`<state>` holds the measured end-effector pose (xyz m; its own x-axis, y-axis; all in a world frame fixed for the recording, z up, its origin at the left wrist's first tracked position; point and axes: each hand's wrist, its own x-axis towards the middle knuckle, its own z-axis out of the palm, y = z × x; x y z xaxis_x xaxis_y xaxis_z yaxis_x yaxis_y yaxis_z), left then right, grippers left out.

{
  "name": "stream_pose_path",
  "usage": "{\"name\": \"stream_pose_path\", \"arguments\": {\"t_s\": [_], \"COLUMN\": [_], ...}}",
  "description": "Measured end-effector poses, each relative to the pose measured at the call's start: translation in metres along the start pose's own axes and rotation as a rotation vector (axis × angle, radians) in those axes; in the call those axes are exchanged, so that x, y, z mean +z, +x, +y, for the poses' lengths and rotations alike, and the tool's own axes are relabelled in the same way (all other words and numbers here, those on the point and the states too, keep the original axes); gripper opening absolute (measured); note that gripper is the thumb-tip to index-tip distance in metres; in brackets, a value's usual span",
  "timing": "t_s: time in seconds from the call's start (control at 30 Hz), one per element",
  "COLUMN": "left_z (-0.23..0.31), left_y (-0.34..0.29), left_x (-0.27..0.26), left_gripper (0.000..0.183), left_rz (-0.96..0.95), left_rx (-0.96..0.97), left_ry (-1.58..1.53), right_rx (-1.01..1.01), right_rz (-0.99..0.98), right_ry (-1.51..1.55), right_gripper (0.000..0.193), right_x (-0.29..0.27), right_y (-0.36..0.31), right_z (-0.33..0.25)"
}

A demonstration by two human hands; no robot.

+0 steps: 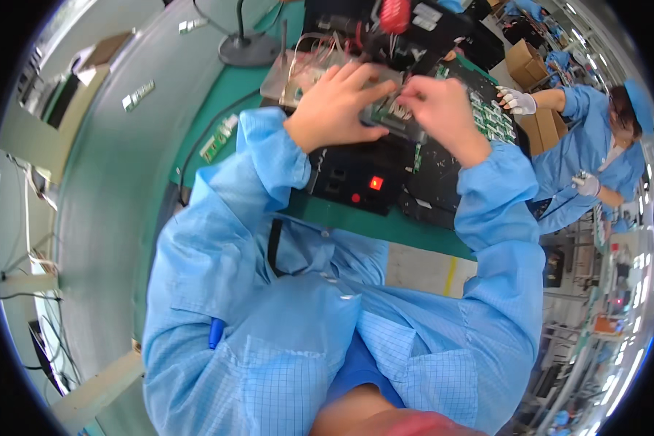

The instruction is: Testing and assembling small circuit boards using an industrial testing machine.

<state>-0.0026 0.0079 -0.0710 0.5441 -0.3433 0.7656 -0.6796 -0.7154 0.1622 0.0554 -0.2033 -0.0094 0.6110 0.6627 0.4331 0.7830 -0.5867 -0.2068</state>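
I see both blue sleeves stretched past a black box with a lit red switch. Left hand angles right, fingers and thumb spread, grip unclenched; right hand curls in, fingertips bunched, can't tell if they're pinching anything. Blurry circuit board sits in the fixture between them. Farther off: a co-worker's gloved hand.
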Motion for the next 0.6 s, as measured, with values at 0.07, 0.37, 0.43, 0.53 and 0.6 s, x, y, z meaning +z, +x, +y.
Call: {"name": "stream_pose_path", "arguments": {"t_s": [0.07, 0.37, 0.43, 0.53, 0.6], "left_z": [-0.002, 0.004, 0.005, 0.005, 0.007], "left_y": [0.000, 0.002, 0.001, 0.003, 0.002], "left_x": [-0.002, -0.020, -0.022, -0.021, -0.020], "left_gripper": [0.067, 0.073, 0.070, 0.067, 0.067], "left_rz": [-0.015, -0.115, -0.153, -0.172, -0.154], "left_rx": [-0.031, -0.055, -0.090, -0.128, -0.140], "left_ry": [-0.005, -0.144, -0.146, -0.149, -0.153], "right_rx": [0.078, -0.013, 0.008, 0.040, 0.052], "right_rz": [-0.037, -0.086, -0.099, -0.094, -0.085], "right_ry": [0.148, -0.035, 0.015, 0.061, 0.063], "right_gripper": [0.010, 0.010, 0.010, 0.010, 0.010], "right_x": [-0.003, -0.004, -0.003, -0.007, -0.008], "right_y": [0.003, 0.000, 0.001, 0.006, 0.003], "right_z": [-0.001, -0.001, 0.003, -0.002, -0.004]}}
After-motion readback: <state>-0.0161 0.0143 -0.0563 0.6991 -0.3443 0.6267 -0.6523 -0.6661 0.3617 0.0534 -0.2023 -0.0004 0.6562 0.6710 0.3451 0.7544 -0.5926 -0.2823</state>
